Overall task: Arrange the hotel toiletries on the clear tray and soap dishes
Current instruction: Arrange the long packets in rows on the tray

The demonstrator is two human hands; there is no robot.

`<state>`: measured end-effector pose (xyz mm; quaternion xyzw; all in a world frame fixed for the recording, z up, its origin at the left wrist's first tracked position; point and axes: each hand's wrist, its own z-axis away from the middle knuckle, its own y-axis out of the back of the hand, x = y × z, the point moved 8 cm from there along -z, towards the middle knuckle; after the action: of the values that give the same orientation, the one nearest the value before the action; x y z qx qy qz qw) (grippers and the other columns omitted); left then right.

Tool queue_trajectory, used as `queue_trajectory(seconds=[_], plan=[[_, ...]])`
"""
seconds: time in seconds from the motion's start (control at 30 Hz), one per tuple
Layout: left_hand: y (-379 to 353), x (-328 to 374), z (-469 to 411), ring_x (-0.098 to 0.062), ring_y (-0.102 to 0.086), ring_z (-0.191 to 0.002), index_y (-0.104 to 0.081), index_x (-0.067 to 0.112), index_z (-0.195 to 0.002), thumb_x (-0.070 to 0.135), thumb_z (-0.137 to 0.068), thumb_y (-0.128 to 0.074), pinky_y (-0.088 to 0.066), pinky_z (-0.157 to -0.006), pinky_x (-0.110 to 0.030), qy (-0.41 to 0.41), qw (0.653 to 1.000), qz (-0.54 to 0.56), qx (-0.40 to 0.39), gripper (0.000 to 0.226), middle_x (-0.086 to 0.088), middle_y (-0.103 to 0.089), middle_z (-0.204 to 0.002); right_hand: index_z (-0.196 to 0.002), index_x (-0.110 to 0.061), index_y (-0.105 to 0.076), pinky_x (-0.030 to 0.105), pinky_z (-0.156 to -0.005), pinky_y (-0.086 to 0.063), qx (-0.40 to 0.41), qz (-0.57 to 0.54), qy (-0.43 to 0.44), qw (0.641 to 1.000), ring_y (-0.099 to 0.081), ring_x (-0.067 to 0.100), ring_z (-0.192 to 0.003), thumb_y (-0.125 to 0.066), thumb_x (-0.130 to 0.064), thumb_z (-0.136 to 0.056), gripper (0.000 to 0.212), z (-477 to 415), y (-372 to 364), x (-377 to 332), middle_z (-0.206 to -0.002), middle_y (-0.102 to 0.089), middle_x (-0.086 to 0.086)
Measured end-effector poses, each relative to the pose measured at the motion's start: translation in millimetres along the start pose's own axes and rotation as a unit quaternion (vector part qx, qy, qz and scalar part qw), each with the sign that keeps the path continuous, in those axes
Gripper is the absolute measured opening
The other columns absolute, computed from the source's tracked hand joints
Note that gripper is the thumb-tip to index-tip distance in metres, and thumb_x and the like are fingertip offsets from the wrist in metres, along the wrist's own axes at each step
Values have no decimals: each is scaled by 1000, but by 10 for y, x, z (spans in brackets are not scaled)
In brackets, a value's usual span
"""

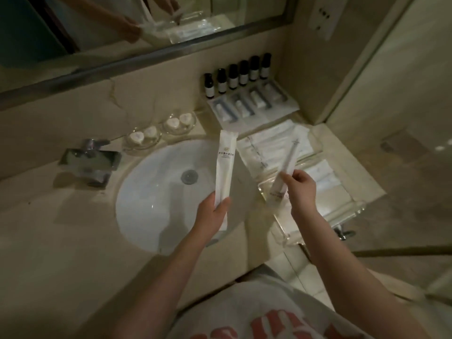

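Observation:
My left hand [212,211] grips the lower end of a long white toiletry packet [225,165], held upright over the sink's right side. Another long white packet [286,167] is pinched in my right hand [301,189] and slants over the clear tray [352,204], which lies on the counter to the right of the sink and holds white packets. Two clear soap dishes [143,139] [179,123] stand behind the sink, each with two heart-shaped soaps. A row of dark small bottles [238,74] and a white tray of small tubes [252,104] sit by the back wall.
A white oval sink [166,192] is set into the beige counter, with a chrome faucet [90,162] at its left. The mirror [122,25] runs along the back wall. A wall with a socket plate [322,17] closes off the right side.

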<state>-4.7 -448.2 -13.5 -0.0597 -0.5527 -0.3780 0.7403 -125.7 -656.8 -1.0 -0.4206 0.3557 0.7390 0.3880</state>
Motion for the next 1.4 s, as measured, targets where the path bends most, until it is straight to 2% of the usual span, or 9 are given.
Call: queue_trajectory(seconds=[0.27, 0.4, 0.5, 0.6, 0.77, 0.87, 1.07, 1.2, 1.4], plan=[[-554, 167, -107, -18, -57, -84, -57, 14, -103, 22, -93, -53, -44, -66, -22, 3, 999, -8, -38, 14, -5, -60, -92, -92, -12, -50, 26, -52, -45, 94, 0, -107, 990, -55, 16, -60, -68, -14, -78, 23, -388, 681, 423, -92, -59, 10], [-688, 163, -169, -20, -57, -82, -56, 12, -97, 23, -92, -54, -43, -65, -24, -1, 998, -34, -44, 12, -9, -59, -88, -120, -9, -38, 34, -71, -51, 79, 97, -146, 981, -64, 32, -91, -69, -20, -78, 54, -428, 731, 578, -114, -60, 15], [-747, 156, -216, -18, -56, -77, -57, 8, -96, 22, -92, -54, -43, -61, -19, -3, 998, -44, -47, 15, -9, -58, -85, -136, -6, -24, 32, -75, -43, 59, 169, -112, 977, -57, 35, -108, -66, -21, -84, 69, -441, 761, 511, -126, -53, 16], [-786, 189, -249, -12, -53, -70, -56, 9, -91, 22, -92, -54, -41, -56, -14, -9, 998, -41, -49, 13, -4, -55, -79, -138, -12, -31, 36, -88, -45, 43, 253, 42, 966, -52, 30, -115, -63, -20, -84, 63, -479, 802, 274, -131, -49, 13], [-829, 197, -290, -8, -51, -66, -54, 10, -88, 24, -92, -55, -40, -51, -10, -7, 997, -50, -53, 14, 2, -53, -73, -120, -17, -60, 40, -80, -49, -190, 532, 323, 759, -50, 33, -113, -73, -10, -64, 58, -419, 407, 190, -123, -55, 13], [-846, 209, -302, -9, -52, -67, -55, 11, -90, 24, -92, -54, -39, -52, -12, -2, 997, -52, -52, 13, 4, -53, -73, -94, -15, -69, 34, -57, -48, -229, 574, 392, 682, -62, 31, -82, -79, -9, -53, 43, -388, 285, 277, -91, -67, 9], [-908, 236, -297, -15, -55, -80, -57, 8, -106, 24, -93, -53, -43, -61, -19, 8, 997, -48, -64, 21, -6, -58, -89, -71, -14, -67, 30, -48, -43, -256, 565, 436, 652, -56, 24, -65, -74, -8, -65, 10, -441, 275, 200, -70, -63, 2], [-941, 260, -291, -14, -55, -79, -56, 10, -100, 24, -92, -53, -43, -61, -18, 7, 997, -49, -62, 16, -6, -58, -89, -105, -18, -70, 35, -70, -45, -330, 596, 362, 636, -54, 24, -94, -60, -21, -86, 22, -450, 304, 329, -94, -64, 5], [-1003, 297, -279, -4, -51, -69, -53, 13, -95, 23, -92, -54, -41, -57, -15, 11, 996, -56, -62, 10, 3, -54, -78, -85, -10, -69, 36, -56, -49, -272, 535, 388, 699, -55, 24, -80, -64, -13, -79, 7, -394, 310, 372, -81, -61, 5]])
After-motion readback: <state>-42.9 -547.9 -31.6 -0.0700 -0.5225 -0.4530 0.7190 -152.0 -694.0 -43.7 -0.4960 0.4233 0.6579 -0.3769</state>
